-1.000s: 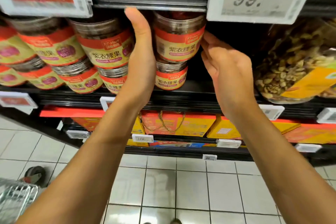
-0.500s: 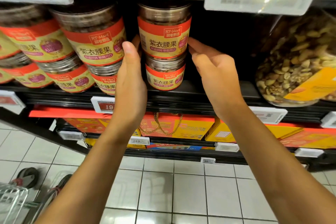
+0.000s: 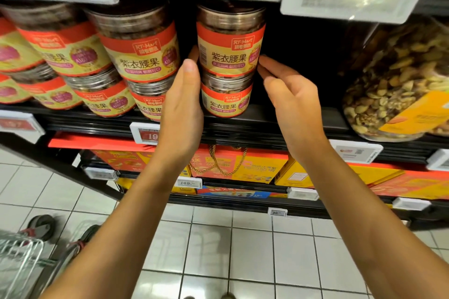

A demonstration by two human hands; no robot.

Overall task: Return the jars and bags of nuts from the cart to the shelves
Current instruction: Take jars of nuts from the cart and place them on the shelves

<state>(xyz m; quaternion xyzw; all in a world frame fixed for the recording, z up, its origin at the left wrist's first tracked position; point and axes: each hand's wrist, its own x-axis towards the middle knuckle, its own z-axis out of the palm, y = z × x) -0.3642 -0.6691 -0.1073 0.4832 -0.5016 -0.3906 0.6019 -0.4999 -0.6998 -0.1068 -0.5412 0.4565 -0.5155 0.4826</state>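
- Wire cart [image 3: 17, 262] lowest left, on the tiled floor [image 3: 243, 250].
- Left hand [image 3: 182, 104]: flat, fingers straight, lying along the left side of the upper jar [image 3: 229, 41] and lower jar [image 3: 226, 102].
- Right hand [image 3: 291, 102]: loosely spread, holding nothing, fingertips at the upper jar's right edge.
- Upper jar upright, stacked on the lower jar, both on the shelf [image 3: 243, 128] between the hands.
- Bag of nuts [image 3: 393, 80] further right, same shelf.
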